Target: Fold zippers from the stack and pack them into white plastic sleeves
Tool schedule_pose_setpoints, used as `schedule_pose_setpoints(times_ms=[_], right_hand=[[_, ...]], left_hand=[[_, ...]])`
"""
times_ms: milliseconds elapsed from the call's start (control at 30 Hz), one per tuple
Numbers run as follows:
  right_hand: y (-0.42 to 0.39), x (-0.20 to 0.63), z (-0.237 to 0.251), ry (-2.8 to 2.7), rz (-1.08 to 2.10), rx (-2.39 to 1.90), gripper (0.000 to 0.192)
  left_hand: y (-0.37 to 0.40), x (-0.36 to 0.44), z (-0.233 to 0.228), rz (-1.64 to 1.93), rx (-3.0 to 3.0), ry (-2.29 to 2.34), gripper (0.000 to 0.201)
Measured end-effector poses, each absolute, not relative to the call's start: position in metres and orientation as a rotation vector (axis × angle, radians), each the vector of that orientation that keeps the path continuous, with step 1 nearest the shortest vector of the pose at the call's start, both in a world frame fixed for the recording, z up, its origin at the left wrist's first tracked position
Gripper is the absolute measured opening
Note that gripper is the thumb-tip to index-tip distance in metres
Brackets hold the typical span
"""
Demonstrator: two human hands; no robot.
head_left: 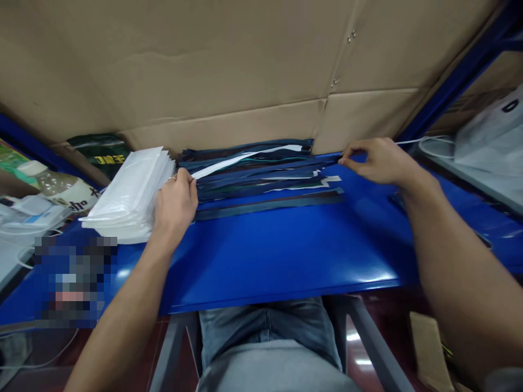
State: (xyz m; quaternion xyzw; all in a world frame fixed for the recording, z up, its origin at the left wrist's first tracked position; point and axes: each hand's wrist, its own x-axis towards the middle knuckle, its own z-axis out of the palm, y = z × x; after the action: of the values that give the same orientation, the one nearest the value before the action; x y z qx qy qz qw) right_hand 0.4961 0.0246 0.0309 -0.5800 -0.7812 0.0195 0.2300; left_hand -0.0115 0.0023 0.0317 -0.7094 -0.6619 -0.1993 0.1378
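At centre left, the left hand is loosely curled, fingertips pinching the near end of a strip in the pile of dark strips lying mid-frame at the back of the blue worktop. At upper right, the right hand pinches the pile's far end between thumb and forefinger, the other fingers bent. The strips overlap too much to count; one lies apart, just in front of the pile. One stack of white bags sits just left of the left hand. One bottle lies at far left.
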Motion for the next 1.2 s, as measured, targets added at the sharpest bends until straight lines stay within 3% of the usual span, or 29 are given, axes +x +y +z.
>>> schedule_pose_setpoints(times_ms=[233, 333, 500, 933, 1200], right_hand=[[0.009, 0.451, 0.033, -2.019, 0.506, -1.48, 0.033], [-0.002, 0.411, 0.029, -1.945, 0.747, -1.296, 0.034], [-0.023, 0.348, 0.019, -1.824, 1.0, -1.101, 0.033], [-0.033, 0.321, 0.015, -1.866, 0.94, -1.046, 0.019], [-0.009, 0.436, 0.053, -1.91, 0.85, -1.568, 0.037]], left_hand=[[-0.024, 0.016, 0.04, -0.667, -1.99, -1.835, 0.034], [-0.03, 0.036, 0.033, -0.771, -2.297, -1.738, 0.024], [-0.037, 0.063, 0.017, -0.745, -2.813, -1.574, 0.03], [-0.042, 0.071, 0.02, -0.682, -2.727, -1.555, 0.018], [-0.026, -0.013, 0.054, -0.535, -2.379, -1.99, 0.025]])
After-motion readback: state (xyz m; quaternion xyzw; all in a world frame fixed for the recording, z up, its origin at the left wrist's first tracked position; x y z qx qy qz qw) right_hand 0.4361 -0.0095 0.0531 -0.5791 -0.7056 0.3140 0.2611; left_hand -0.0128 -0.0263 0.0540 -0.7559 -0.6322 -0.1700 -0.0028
